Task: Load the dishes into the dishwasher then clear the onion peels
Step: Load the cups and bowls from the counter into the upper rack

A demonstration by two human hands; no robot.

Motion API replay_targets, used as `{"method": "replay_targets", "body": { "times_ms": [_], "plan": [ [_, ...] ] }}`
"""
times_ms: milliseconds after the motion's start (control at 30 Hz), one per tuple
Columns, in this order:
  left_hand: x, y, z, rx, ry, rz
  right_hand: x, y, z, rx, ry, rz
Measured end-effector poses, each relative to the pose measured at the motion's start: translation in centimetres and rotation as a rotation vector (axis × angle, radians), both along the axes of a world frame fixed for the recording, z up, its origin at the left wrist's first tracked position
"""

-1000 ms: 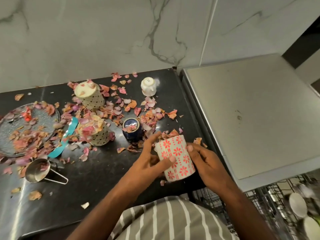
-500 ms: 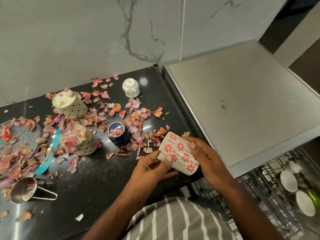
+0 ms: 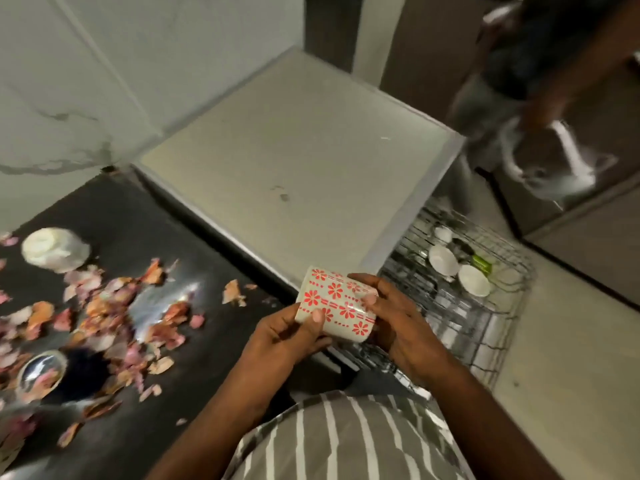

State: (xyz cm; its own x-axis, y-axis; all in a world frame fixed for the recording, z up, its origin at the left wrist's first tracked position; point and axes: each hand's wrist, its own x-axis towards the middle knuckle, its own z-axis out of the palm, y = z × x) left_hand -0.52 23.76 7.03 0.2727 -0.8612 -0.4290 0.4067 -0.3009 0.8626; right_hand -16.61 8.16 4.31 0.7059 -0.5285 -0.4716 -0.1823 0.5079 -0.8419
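Both hands are holding the flowered cup point(image 3: 335, 304) tilted over the dark surface's point(image 3: 145, 216) edge: left hand point(image 3: 287, 336) gripping its bottom, right hand point(image 3: 391, 317) wrapping the rim end. Onion peels point(image 3: 104, 306) are lying scattered left, dishwasher rack point(image 3: 485, 306) sitting right.

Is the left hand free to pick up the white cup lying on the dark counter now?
Probably not yet. The left hand and right hand both hold the red-flowered cup. Only onion peels lie between it and the white cup.
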Motion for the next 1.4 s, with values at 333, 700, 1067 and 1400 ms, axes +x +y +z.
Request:
{"method": "replay_targets", "body": {
  "times_ms": [333,700,1067,1400],
  "plan": [
    [-4.8,-11.1,-2.1,0.128,-0.451,-0.513,-10.6,-5.2,-0.6,-0.294,0.166,-0.256],
    [-6.2,-13.3,-1.5,0.274,-0.723,-0.620,-18.1,-11.1,-12.3,-0.763,1.129,0.392],
    [-7.1,-12.1,-0.6,0.439,-0.712,-0.380,-17.6,-12.0,-21.6,-0.682,1.168,0.719],
    [-7.0,-11.7,-0.4,0.489,-0.708,-0.302,-16.8,-13.3,-22.6,-0.609,1.206,0.812]
  ]
}}
